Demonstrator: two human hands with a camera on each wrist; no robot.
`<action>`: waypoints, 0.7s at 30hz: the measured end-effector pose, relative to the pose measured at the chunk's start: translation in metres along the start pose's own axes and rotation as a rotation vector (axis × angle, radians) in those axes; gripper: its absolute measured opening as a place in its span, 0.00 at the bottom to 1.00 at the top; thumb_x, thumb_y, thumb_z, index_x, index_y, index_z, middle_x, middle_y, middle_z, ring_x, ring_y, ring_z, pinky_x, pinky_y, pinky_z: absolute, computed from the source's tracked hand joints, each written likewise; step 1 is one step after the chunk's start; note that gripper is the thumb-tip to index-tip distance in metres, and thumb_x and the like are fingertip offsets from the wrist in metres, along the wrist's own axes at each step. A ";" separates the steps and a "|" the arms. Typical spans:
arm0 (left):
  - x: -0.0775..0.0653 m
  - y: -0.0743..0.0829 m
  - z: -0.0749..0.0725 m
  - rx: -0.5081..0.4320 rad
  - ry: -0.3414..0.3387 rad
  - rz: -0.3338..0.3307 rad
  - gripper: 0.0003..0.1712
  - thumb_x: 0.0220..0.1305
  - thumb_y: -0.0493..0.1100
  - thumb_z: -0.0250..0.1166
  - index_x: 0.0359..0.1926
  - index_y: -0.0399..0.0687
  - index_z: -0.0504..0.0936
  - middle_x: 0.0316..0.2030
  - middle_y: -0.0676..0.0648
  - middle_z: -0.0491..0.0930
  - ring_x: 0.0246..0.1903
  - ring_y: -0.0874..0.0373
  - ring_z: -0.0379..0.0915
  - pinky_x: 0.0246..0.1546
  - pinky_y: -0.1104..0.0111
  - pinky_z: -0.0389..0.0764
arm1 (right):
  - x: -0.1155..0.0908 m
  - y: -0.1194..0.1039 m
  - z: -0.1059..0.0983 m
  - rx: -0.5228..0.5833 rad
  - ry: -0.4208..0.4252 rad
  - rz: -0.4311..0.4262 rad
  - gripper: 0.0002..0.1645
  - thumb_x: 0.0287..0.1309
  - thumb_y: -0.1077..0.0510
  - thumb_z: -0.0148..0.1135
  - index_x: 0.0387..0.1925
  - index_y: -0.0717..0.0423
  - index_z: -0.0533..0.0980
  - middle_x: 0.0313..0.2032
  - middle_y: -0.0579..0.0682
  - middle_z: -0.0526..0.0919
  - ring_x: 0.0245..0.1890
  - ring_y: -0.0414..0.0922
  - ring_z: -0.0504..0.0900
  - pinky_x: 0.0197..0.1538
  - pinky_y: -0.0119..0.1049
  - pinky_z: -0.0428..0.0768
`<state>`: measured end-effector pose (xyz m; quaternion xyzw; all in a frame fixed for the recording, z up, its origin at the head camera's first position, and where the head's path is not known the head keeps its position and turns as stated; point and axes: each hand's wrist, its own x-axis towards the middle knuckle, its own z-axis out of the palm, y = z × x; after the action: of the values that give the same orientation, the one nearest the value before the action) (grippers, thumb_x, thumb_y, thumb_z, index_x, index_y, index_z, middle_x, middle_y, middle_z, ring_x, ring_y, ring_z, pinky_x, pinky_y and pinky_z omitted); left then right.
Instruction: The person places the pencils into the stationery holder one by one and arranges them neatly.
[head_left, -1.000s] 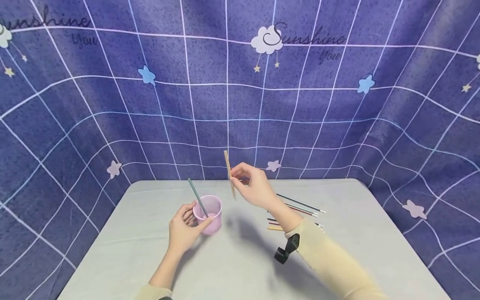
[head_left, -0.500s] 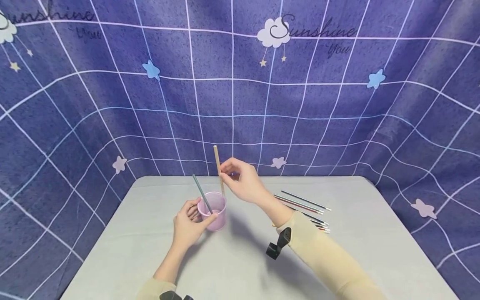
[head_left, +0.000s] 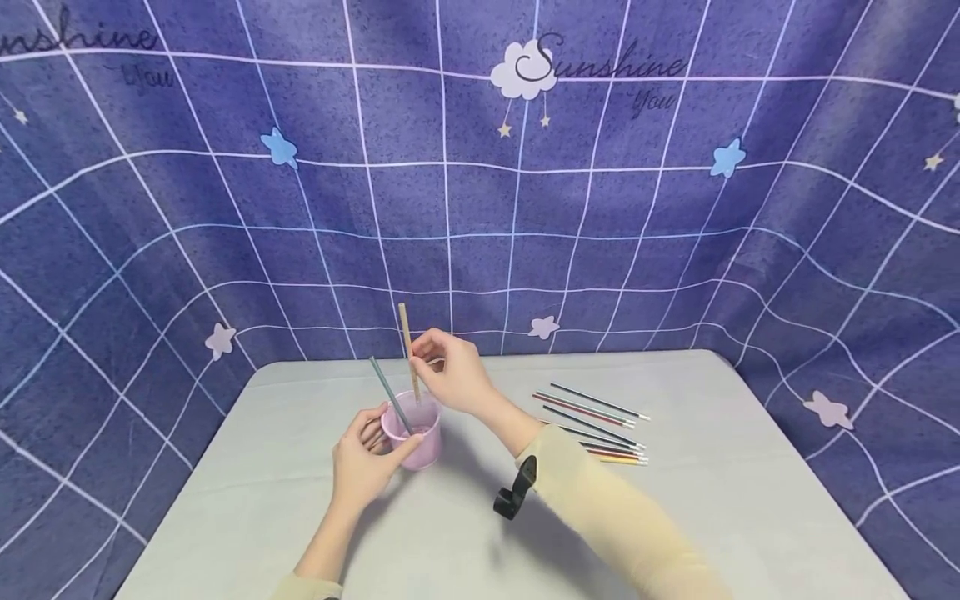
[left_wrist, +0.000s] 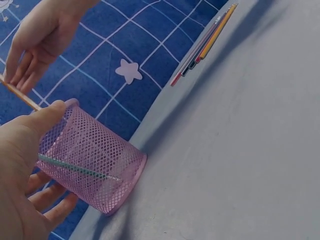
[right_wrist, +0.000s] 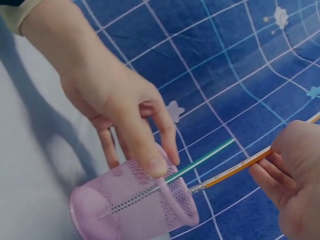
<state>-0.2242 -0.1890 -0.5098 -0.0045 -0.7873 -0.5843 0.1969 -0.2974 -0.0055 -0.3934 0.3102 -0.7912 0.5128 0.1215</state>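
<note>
My left hand [head_left: 360,467] grips a pink mesh pencil cup [head_left: 427,452] on the table, its thumb at the rim and fingers round the far side. Inside leans a green pencil [head_left: 384,382], its upper part sticking out. My right hand [head_left: 457,377] pinches a yellow pencil [head_left: 405,323] between thumb and fingers, held steeply over the cup. In the right wrist view, the metal ferrule end of this yellow pencil [right_wrist: 230,171] points down at the cup's mouth, right at the rim beside the green pencil [right_wrist: 210,156].
Several loose pencils [head_left: 592,414] with white eraser ends lie on the table [head_left: 675,517] to the right, behind my right forearm. A blue grid-patterned curtain [head_left: 480,200] rises behind the table's far edge. A small black camera mount [head_left: 517,490] sits on my right wrist.
My right hand has brought the yellow pencil leftward and down, from right of the cup to over its mouth. My left hand keeps its grip on the cup.
</note>
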 end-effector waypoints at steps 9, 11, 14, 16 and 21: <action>0.000 0.003 -0.003 0.018 -0.007 0.004 0.41 0.49 0.43 0.88 0.63 0.37 0.80 0.59 0.34 0.86 0.57 0.39 0.87 0.56 0.64 0.92 | -0.001 0.008 0.017 -0.073 -0.020 0.007 0.02 0.68 0.66 0.66 0.41 0.60 0.83 0.36 0.54 0.92 0.38 0.45 0.92 0.42 0.21 0.91; 0.000 0.003 -0.004 0.017 -0.003 0.006 0.41 0.49 0.42 0.88 0.63 0.36 0.80 0.59 0.35 0.86 0.57 0.39 0.87 0.55 0.65 0.92 | 0.000 0.009 0.020 -0.111 -0.028 0.003 0.02 0.68 0.66 0.67 0.41 0.60 0.83 0.37 0.53 0.92 0.37 0.45 0.92 0.42 0.24 0.92; 0.001 0.003 -0.005 0.008 0.001 0.005 0.42 0.48 0.41 0.88 0.63 0.36 0.80 0.59 0.35 0.87 0.56 0.39 0.87 0.55 0.66 0.92 | 0.000 0.011 0.023 -0.149 -0.042 -0.005 0.03 0.66 0.65 0.67 0.41 0.59 0.83 0.37 0.53 0.92 0.36 0.45 0.92 0.42 0.24 0.91; 0.000 0.003 -0.005 0.010 0.000 0.003 0.41 0.48 0.40 0.88 0.62 0.36 0.80 0.60 0.35 0.86 0.57 0.39 0.87 0.55 0.65 0.92 | 0.000 0.013 0.026 -0.169 -0.058 -0.005 0.03 0.66 0.65 0.68 0.40 0.59 0.84 0.37 0.52 0.93 0.36 0.44 0.92 0.41 0.21 0.90; -0.002 0.001 -0.007 0.026 -0.021 0.005 0.40 0.51 0.43 0.87 0.63 0.37 0.80 0.62 0.34 0.84 0.58 0.38 0.86 0.57 0.62 0.91 | -0.002 0.019 0.034 -0.216 -0.098 0.004 0.02 0.65 0.66 0.68 0.39 0.60 0.84 0.36 0.52 0.93 0.34 0.40 0.91 0.40 0.14 0.85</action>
<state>-0.2202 -0.1941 -0.5076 -0.0100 -0.7969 -0.5733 0.1901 -0.3034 -0.0300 -0.4236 0.3183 -0.8475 0.4092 0.1142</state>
